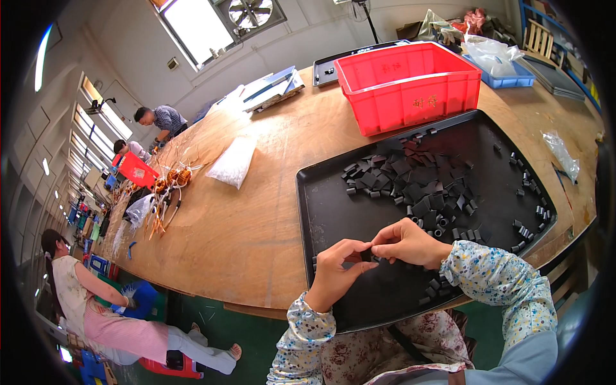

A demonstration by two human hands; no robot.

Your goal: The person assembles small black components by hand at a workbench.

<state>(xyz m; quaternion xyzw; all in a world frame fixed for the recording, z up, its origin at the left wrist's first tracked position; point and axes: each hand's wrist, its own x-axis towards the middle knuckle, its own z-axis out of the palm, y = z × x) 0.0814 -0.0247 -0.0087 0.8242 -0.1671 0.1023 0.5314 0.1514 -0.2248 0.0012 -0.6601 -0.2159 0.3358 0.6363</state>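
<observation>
L hand (337, 266) & R hand (414, 244) meet at the fingertips, both pinched shut on one small blk pc (366, 255), thumbs & forefingers doing the holding. It's up over the near part of a lg. blk tray (324, 208), mostly hidden btwn the fingers, so can't tell from here if it's flat or rolled.

Tray's smooth, dark, rounded corners, low raised rim, a bit scuffed. Mid-tray there's a loose heap of flat blk pcs (420, 186), thin, square-ish, matte, some w/ a reddish sheen nr the bin. Short blk tubes (523, 229), hollow w/ round open ends, sit in little clusters along the R side; more lie nr the hands.

Red bin (414, 99), hard glossy plastic, straight walls & thick lip, is right at the tray's far edge. All on a wooden table (263, 256), brown, worn, grain showing. Off L, a plump white bag (234, 162), crinkly plastic; past it, coppery coils (173, 179) w/ loose wire ends. Far R, a shallow blue tray (510, 80) w/ crumpled clear plastic in it. Worker's sleeves (497, 273): soft, gathered cloth, speckled floral print.
</observation>
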